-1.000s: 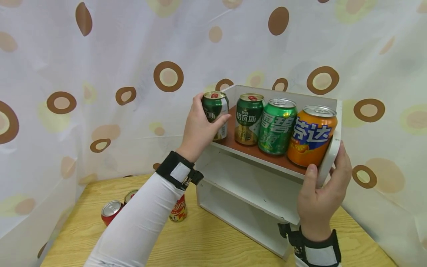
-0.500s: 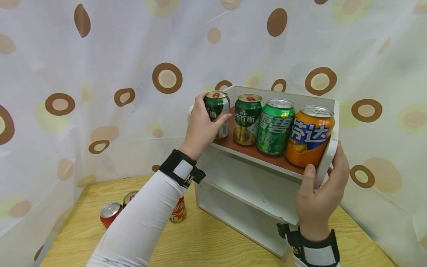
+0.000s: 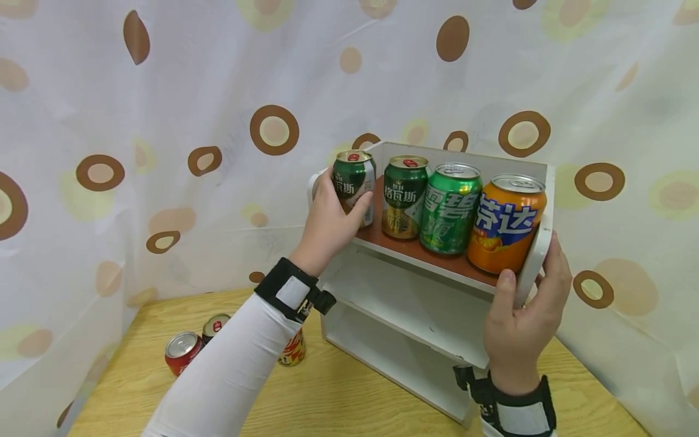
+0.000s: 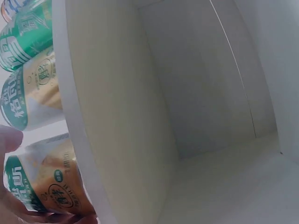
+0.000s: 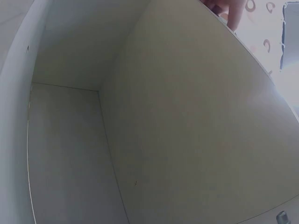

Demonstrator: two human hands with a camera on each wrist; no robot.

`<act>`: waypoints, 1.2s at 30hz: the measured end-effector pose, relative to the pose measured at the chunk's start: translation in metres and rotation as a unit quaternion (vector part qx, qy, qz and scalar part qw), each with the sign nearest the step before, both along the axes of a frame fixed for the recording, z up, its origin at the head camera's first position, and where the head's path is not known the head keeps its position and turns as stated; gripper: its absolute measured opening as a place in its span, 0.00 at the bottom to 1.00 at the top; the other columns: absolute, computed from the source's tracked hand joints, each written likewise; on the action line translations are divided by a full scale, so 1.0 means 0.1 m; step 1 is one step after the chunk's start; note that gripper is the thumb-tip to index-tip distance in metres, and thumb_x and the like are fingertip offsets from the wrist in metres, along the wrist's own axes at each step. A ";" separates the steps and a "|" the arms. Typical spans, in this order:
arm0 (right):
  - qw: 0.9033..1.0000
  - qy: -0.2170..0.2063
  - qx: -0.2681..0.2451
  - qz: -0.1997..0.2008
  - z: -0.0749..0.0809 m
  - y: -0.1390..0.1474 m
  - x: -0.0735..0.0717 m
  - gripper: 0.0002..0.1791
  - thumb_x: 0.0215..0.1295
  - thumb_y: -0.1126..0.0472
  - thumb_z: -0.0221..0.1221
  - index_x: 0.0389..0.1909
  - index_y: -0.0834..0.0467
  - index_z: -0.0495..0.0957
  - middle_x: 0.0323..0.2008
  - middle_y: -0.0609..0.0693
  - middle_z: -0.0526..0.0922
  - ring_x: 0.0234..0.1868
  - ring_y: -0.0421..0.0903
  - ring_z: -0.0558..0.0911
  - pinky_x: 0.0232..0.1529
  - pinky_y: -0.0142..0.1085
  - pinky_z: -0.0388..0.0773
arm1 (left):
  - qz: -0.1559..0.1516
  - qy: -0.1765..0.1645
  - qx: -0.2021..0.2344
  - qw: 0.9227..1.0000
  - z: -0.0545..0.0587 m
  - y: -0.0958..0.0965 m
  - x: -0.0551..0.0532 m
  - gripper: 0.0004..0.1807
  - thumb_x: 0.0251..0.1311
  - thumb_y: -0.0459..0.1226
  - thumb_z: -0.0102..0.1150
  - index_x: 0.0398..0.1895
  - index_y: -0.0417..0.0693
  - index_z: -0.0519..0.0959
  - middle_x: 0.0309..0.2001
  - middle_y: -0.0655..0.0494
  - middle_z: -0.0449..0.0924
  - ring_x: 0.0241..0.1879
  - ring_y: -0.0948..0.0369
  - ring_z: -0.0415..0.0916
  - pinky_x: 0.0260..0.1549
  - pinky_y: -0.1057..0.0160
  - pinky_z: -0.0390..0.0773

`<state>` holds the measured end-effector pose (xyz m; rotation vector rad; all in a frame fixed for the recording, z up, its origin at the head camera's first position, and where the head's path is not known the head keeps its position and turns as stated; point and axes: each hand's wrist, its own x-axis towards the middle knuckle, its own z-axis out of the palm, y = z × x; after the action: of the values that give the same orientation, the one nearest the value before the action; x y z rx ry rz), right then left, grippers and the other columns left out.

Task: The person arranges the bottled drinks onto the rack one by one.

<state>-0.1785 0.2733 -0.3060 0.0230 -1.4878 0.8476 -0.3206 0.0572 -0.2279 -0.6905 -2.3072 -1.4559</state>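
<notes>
On the top shelf of a small white shelf unit (image 3: 404, 276), my left hand (image 3: 333, 221) grips a green and gold kvass can (image 3: 352, 182) at the left end. A matching kvass can (image 3: 404, 197) stands to its right, with a small gap between them. Beyond it come a green Sprite can (image 3: 451, 209) and an orange Fanta can (image 3: 506, 224), all upright in a row. My right hand (image 3: 526, 321) holds the unit's right side panel, thumb at the front edge beside the Fanta can. In the left wrist view the held can (image 4: 51, 179) shows its gold lower part.
The unit's two lower shelves hold nothing visible. On the wooden table (image 3: 322, 403), a red can (image 3: 182, 352) and a dark can (image 3: 215, 326) stand at left, and a red and yellow can (image 3: 293, 350) is partly behind my left forearm. A patterned curtain hangs behind.
My left hand has shifted slightly on the kvass can, its thumb and wrist a little lower. The right hand keeps its hold on the side panel, and the other cans stay in place.
</notes>
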 end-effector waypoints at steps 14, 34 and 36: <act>1.000 0.003 0.003 0.003 0.02 -0.03 -0.02 0.31 0.68 0.66 0.53 0.72 0.70 0.64 0.70 0.62 0.71 0.69 0.46 0.70 0.64 0.28 0.68 | -0.016 0.013 -0.006 1.000 -0.08 -0.10 0.00 0.40 0.72 0.40 0.59 0.79 0.44 0.50 0.74 0.44 0.63 0.72 0.50 0.67 0.68 0.50 0.73; 1.000 0.006 -0.003 -0.001 0.02 -0.04 0.01 0.31 0.68 0.66 0.52 0.71 0.71 0.65 0.70 0.62 0.71 0.70 0.46 0.71 0.67 0.29 0.69 | 0.004 0.020 -0.029 0.999 -0.12 0.05 0.01 0.39 0.72 0.44 0.61 0.78 0.41 0.53 0.73 0.42 0.65 0.72 0.51 0.67 0.71 0.51 0.70; 1.000 0.007 -0.003 -0.001 0.03 -0.05 0.01 0.31 0.67 0.66 0.52 0.71 0.71 0.65 0.70 0.62 0.72 0.70 0.46 0.71 0.67 0.29 0.69 | 0.007 0.020 -0.031 0.999 -0.12 0.06 0.02 0.40 0.72 0.45 0.61 0.78 0.41 0.53 0.73 0.42 0.65 0.72 0.51 0.67 0.71 0.50 0.70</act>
<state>-0.1773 0.2688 -0.3032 0.0235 -1.4717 0.8497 -0.3185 0.0631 -0.2400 -0.7124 -2.3306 -1.3578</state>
